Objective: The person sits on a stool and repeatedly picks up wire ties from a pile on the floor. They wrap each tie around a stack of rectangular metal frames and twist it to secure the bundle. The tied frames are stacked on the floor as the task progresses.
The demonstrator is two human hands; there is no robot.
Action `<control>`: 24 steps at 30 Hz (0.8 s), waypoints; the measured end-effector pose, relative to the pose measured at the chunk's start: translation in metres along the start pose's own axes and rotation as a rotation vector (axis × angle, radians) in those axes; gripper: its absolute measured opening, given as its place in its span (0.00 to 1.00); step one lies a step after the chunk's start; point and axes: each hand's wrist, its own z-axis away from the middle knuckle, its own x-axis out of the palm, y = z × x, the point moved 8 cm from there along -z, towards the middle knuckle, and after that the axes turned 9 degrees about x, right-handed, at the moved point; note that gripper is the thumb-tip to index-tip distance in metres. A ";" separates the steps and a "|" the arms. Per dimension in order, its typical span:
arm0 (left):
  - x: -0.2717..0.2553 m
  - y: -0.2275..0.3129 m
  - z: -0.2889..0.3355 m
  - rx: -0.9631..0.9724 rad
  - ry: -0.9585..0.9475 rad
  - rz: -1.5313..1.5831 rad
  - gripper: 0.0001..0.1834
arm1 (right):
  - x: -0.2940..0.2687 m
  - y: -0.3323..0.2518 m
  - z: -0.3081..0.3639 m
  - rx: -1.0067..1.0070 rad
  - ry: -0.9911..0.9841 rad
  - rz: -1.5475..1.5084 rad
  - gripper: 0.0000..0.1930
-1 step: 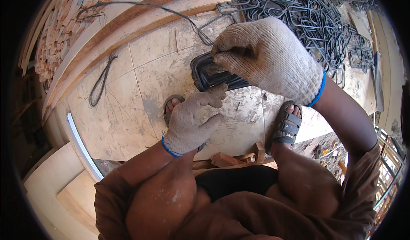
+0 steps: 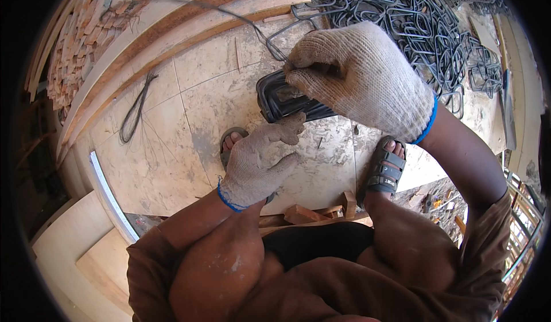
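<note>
The gloved right hand (image 2: pixel 364 80) pinches dark wire (image 2: pixel 231 14) above stacked black metal frames (image 2: pixel 266 99) on the floor (image 2: pixel 318 187). The left hand (image 2: pixel 258 160), thumb spread from fingers, looks empty. Wire handling seems in hand; the next move calls for fine fingertip control.

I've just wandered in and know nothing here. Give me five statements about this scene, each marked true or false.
1. The right hand pinches a dark wire. True.
2. The left hand grips a hammer. False: it is open, with nothing visible in its grasp.
3. Both knit gloves have blue edging at the wrist. True.
4. The person's feet are bare. False: they wear strapped sandals.
5. A loose wire coil lies on the tiled floor. True.
</note>
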 end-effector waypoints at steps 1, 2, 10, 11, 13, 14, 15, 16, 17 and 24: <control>0.001 0.004 -0.002 0.013 0.010 0.037 0.19 | 0.000 -0.002 0.000 -0.025 0.006 0.023 0.09; 0.001 0.008 -0.004 0.025 0.020 0.075 0.19 | 0.001 -0.005 0.000 -0.057 0.034 0.056 0.08; -0.014 0.005 -0.012 0.068 0.069 -0.058 0.20 | 0.018 0.023 -0.005 0.042 -0.036 0.105 0.09; -0.014 0.005 -0.012 0.069 0.081 -0.041 0.20 | 0.020 0.026 -0.005 0.067 -0.048 0.104 0.09; -0.010 0.008 -0.013 0.073 0.051 -0.027 0.21 | 0.022 0.034 -0.006 0.122 -0.071 0.104 0.09; -0.008 0.010 -0.014 0.075 0.035 -0.020 0.21 | 0.025 0.035 -0.005 0.110 -0.072 0.123 0.09; -0.007 0.008 -0.013 0.071 0.027 -0.044 0.21 | 0.031 0.036 -0.005 0.099 -0.073 0.141 0.09; -0.007 0.004 -0.012 0.068 0.017 -0.069 0.21 | 0.034 0.036 -0.005 0.088 -0.074 0.159 0.09; -0.007 0.002 -0.012 0.064 0.007 -0.092 0.21 | 0.036 0.039 -0.006 0.128 -0.094 0.163 0.10; -0.017 -0.008 -0.006 0.069 0.146 -0.122 0.20 | 0.057 0.030 -0.001 0.279 -0.128 0.241 0.10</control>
